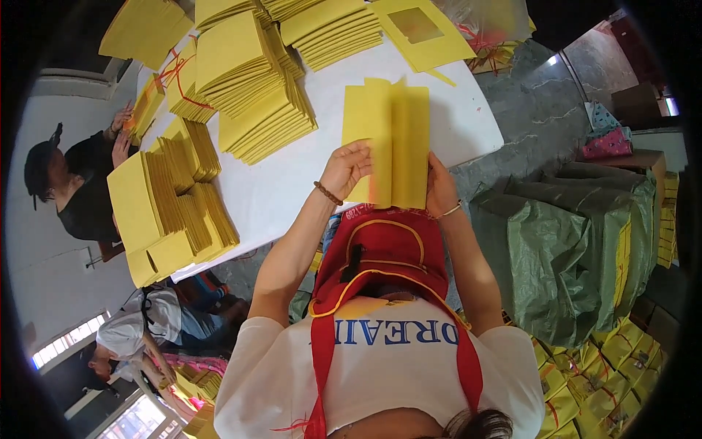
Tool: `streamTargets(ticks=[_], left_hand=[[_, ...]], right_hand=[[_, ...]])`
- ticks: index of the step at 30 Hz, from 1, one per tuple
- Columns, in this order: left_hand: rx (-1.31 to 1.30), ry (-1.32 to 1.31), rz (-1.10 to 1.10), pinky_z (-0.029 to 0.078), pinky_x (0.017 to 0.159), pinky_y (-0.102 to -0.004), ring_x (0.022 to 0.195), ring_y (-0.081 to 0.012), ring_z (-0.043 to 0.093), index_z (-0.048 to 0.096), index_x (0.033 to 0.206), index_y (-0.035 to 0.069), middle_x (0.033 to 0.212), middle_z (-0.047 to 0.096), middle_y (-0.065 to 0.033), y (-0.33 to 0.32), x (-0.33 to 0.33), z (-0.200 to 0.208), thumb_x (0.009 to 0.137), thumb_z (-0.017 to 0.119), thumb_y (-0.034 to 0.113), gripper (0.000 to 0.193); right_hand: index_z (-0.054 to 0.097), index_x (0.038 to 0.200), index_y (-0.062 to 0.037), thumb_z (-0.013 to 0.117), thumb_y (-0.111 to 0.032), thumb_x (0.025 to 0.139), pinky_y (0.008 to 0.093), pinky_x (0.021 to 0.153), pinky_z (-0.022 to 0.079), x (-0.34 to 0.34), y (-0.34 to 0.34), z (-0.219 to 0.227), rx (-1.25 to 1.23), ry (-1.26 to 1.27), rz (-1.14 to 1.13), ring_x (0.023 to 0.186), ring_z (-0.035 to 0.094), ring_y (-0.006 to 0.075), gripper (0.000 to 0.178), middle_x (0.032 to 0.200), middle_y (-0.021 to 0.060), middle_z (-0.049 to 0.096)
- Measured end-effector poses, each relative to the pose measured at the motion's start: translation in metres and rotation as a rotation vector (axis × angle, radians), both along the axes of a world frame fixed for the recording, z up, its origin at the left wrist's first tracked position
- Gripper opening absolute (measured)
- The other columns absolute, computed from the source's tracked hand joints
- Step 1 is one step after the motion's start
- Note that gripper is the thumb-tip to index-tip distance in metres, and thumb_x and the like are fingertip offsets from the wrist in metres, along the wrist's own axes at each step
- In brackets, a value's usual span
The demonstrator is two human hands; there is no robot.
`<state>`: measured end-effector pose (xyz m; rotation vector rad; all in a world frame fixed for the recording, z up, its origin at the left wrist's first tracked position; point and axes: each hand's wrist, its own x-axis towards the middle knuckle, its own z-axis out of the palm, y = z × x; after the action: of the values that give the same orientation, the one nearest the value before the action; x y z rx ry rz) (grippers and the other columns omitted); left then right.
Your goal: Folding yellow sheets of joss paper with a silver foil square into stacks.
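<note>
Over the near right part of the white table I have a yellow paper booklet (409, 146) standing partly open, its middle leaves raised and blurred. My left hand (351, 168), with a beaded bracelet at the wrist, is closed with curled fingers at the left leaf. My right hand (442, 186) grips the lower right edge, its thumb in front and the other fingers mostly hidden behind the paper. Beyond it lies a flat yellow sheet with a dark window-like picture (417, 26).
Tall stacks of folded yellow paper (252, 80) cover the left and far parts of the white table (468, 117). Two co-workers (88, 175) are at the left. Large green sacks (541, 256) stand on the right, with red-tied yellow bundles (607, 380) below them.
</note>
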<state>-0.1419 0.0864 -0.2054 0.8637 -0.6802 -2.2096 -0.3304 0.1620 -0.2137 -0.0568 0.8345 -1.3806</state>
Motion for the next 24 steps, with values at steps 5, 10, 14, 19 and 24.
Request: streamTargets(ticks=[5,10,14,19,24], left_hand=[[-0.057,-0.092,-0.029,0.049,0.086,-0.0313,0.098,-0.0235,0.059,0.046,0.119,-0.007,0.108,0.058,-0.0176,0.009,-0.006,0.012,0.09,0.043,0.004,0.03],[-0.195,-0.153,0.091,0.049,0.081,-0.0287,0.094,-0.0196,0.058,0.05,0.118,-0.002,0.107,0.058,-0.0156,0.017,0.011,0.02,0.089,0.045,0.004,0.029],[-0.216,-0.402,0.43,0.047,0.083,-0.0281,0.091,-0.0159,0.056,0.048,0.117,-0.003,0.104,0.057,-0.0112,0.028,0.029,0.008,0.088,0.046,0.002,0.029],[-0.26,-0.483,0.486,0.04,0.087,-0.0241,0.098,-0.0127,0.049,0.047,0.121,-0.002,0.11,0.052,-0.007,0.044,0.021,0.009,0.086,0.049,0.002,0.035],[-0.228,-0.438,0.413,0.039,0.085,-0.0218,0.095,-0.0107,0.047,0.045,0.123,-0.002,0.106,0.05,-0.0054,0.044,0.015,0.011,0.085,0.05,-0.001,0.039]], right_hand=[[0.051,0.114,-0.0034,0.043,-0.025,0.093,0.0286,0.084,0.044,-0.001,0.0,-0.001,-0.033,-0.035,0.032,0.096,0.054,0.0149,0.031,0.107,0.0047,0.057],[0.049,0.117,-0.0017,0.044,-0.022,0.093,0.028,0.084,0.045,-0.002,0.0,0.0,-0.029,0.0,0.084,0.098,0.056,0.0151,0.032,0.109,0.0056,0.057],[0.049,0.116,-0.0005,0.05,-0.011,0.089,0.0273,0.082,0.047,-0.001,0.0,-0.001,-0.078,0.09,0.08,0.097,0.056,0.0152,0.029,0.108,0.0069,0.058],[0.048,0.118,-0.0019,0.053,-0.006,0.086,0.0279,0.083,0.047,-0.001,-0.002,-0.001,-0.096,0.123,0.092,0.099,0.056,0.0158,0.033,0.109,0.007,0.057],[0.046,0.12,-0.0044,0.054,-0.003,0.085,0.0285,0.084,0.046,0.003,-0.003,-0.008,-0.1,0.272,0.13,0.099,0.055,0.0154,0.036,0.111,0.0057,0.056]])
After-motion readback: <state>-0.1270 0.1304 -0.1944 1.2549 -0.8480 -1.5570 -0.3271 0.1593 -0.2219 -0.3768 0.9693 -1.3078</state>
